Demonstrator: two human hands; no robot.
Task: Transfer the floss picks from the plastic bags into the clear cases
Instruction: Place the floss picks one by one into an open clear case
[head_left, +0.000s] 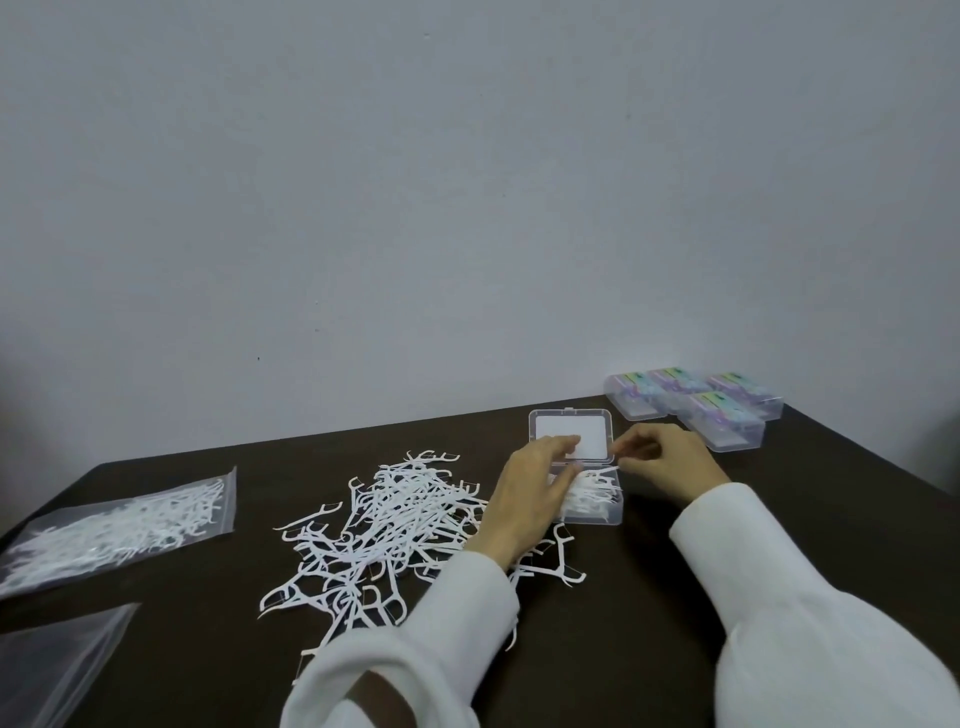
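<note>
Both hands at the open clear case (592, 506)
Left hand (530, 493) spread flat over floss picks (384, 525); right hand (662, 457) pinching one; closed cases' (722, 415) labels unreadable.

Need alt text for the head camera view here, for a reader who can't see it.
Two hands in white sleeves, left hand and right hand, work over an open clear case partly filled with floss picks on a dark table. A loose pile of floss picks lies left of it, a bag of picks farther left, and four closed cases behind.
</note>
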